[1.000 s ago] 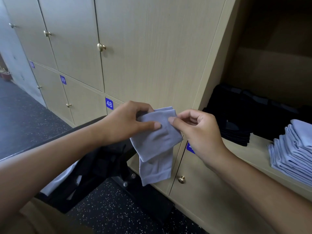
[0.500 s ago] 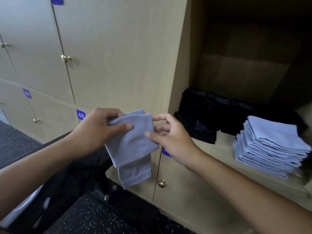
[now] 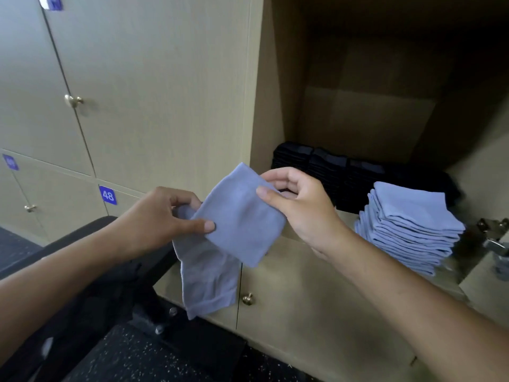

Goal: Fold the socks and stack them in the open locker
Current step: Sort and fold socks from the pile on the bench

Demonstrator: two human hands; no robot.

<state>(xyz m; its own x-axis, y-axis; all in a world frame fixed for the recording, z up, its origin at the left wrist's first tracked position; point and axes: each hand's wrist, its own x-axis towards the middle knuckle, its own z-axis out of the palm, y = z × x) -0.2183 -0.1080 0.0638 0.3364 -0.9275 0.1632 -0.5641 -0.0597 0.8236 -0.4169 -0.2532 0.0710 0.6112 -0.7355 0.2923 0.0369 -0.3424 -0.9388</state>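
Closed locker doors (image 3: 154,86) running along left, number tag 48 (image 3: 107,195) below. Left hand (image 3: 154,219) pinching light blue sock (image 3: 237,216) at its left edge, thumb on top. Sock being held up in front of lockers, half folded, lower part hanging limp. Right hand (image 3: 297,205) pinching upper right corner. Looking thin, soft, light, floppy; likely needing grips at both folded edges to keep layers aligned. Open locker (image 3: 371,114) holding black sock stacks (image 3: 325,172) at back, light blue stack (image 3: 410,224) in front right.
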